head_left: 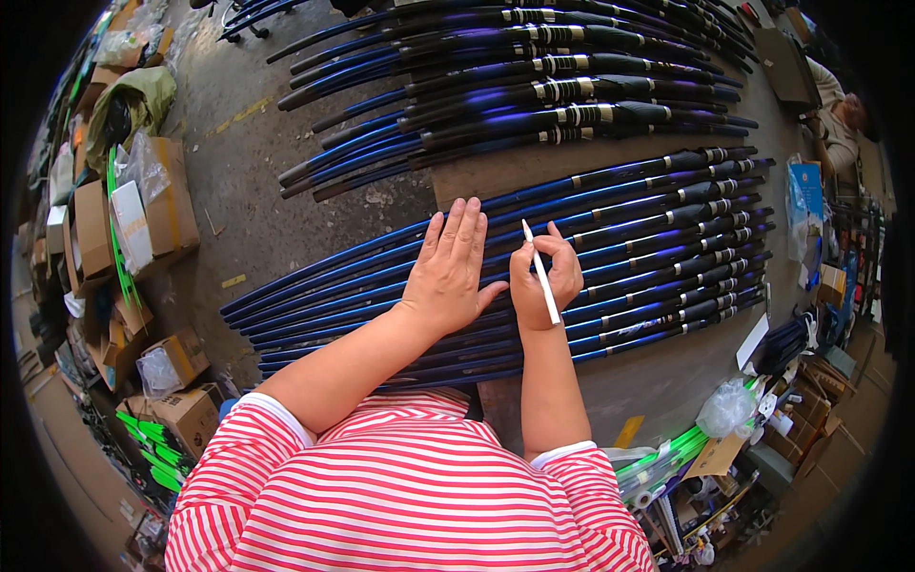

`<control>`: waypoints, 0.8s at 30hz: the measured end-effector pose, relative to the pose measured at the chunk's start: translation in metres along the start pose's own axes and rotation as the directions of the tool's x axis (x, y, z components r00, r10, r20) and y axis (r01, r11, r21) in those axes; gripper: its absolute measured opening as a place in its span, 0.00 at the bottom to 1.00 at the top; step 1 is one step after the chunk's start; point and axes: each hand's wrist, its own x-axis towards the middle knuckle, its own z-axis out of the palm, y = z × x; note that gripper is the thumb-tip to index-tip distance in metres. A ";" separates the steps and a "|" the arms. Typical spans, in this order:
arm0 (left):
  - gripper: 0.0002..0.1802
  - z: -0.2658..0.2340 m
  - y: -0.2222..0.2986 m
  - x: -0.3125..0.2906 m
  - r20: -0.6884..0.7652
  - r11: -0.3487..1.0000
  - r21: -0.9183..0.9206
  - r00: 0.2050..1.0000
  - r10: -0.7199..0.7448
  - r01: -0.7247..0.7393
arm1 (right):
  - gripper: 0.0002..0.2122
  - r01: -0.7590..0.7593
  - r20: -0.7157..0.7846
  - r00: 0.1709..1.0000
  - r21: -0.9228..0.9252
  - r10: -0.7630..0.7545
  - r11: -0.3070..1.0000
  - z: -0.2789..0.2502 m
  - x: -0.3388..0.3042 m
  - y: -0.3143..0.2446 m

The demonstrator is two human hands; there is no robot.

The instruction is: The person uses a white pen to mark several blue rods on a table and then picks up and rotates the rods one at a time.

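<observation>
Blue and black fishing rods (629, 232) lie side by side in a row in front of me, their thin ends to the left and thicker banded ends to the right. My left hand (446, 275) rests flat across them, fingers together and stretched out, thumb apart. Just to its right, my right hand (564, 275) grips a slim white pen (544, 278) between thumb and fingers. One end of the pen points away from me, above the rods; the other tilts back over my wrist. Whether the pen touches a rod, I cannot tell.
Beyond lies a second batch of dark rods (496, 93) with banded grips. Cardboard boxes (174, 195) and plastic bags stand on the left. Bright green tubes (681, 448) and a clear bag (726, 410) are at the lower right. Another person (839, 129) is at the far right.
</observation>
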 end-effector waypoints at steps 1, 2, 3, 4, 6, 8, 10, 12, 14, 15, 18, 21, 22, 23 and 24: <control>0.45 0.000 0.000 0.000 0.001 1.000 0.002 1.000 0.000 0.000 | 0.06 0.002 0.003 1.000 -0.009 -0.002 1.000 0.000 -0.001 0.000; 0.45 0.000 0.000 0.000 0.004 1.000 0.000 1.000 -0.002 0.002 | 0.06 0.003 0.006 1.000 -0.018 -0.003 1.000 0.000 -0.001 0.000; 0.45 0.000 0.000 0.000 0.008 1.000 -0.002 1.000 -0.003 0.003 | 0.05 0.005 0.008 1.000 -0.027 -0.004 1.000 0.000 -0.001 0.001; 0.45 -0.001 0.000 0.000 0.011 1.000 -0.003 1.000 -0.005 0.005 | 0.05 -0.004 0.007 1.000 -0.032 0.005 0.999 0.001 0.000 0.001; 0.45 0.001 0.000 0.000 0.004 1.000 -0.006 1.000 -0.002 0.002 | 0.05 0.007 0.025 1.000 -0.035 -0.006 0.999 0.000 -0.001 0.003; 0.45 0.001 0.000 0.000 0.001 1.000 -0.007 1.000 -0.001 0.001 | 0.04 0.019 0.039 0.999 -0.042 -0.017 0.999 0.001 -0.001 0.003; 0.45 0.001 0.000 0.000 0.001 1.000 -0.007 1.000 -0.001 0.001 | 0.04 0.014 0.040 0.999 -0.055 -0.012 0.998 0.001 -0.001 0.002; 0.45 0.001 0.000 0.000 -0.002 1.000 -0.009 1.000 0.001 -0.001 | 0.04 0.013 0.045 0.999 -0.063 -0.010 0.998 0.001 0.000 0.001; 0.45 0.001 0.000 0.000 -0.006 1.000 -0.012 1.000 0.003 -0.003 | 0.04 0.015 0.054 0.998 -0.068 -0.012 0.998 0.001 0.001 0.000; 0.45 0.002 0.000 -0.001 -0.008 1.000 -0.013 1.000 0.003 -0.003 | 0.04 0.023 0.050 0.999 -0.076 -0.019 0.997 0.002 0.000 0.000; 0.45 0.003 -0.001 0.000 -0.014 1.000 -0.017 1.000 0.005 -0.005 | 0.04 0.031 0.037 0.999 -0.081 -0.028 0.996 0.003 0.000 0.000; 0.45 0.002 0.000 0.000 -0.012 1.000 -0.022 1.000 0.009 -0.009 | 0.04 0.006 0.002 1.000 -0.030 -0.006 1.000 -0.001 0.000 0.000; 0.45 0.001 0.000 0.000 -0.011 1.000 -0.024 1.000 0.012 -0.012 | 0.04 -0.004 -0.021 1.000 -0.003 0.004 1.000 -0.003 -0.002 0.001; 0.45 0.001 0.000 0.000 -0.010 1.000 -0.029 1.000 0.007 -0.008 | 0.05 -0.013 -0.043 0.999 0.024 0.014 1.000 -0.005 -0.003 0.002; 0.44 0.002 0.000 -0.001 -0.009 0.999 -0.034 1.000 0.001 -0.002 | 0.05 -0.024 -0.027 0.999 -0.006 0.023 1.000 -0.010 -0.003 0.000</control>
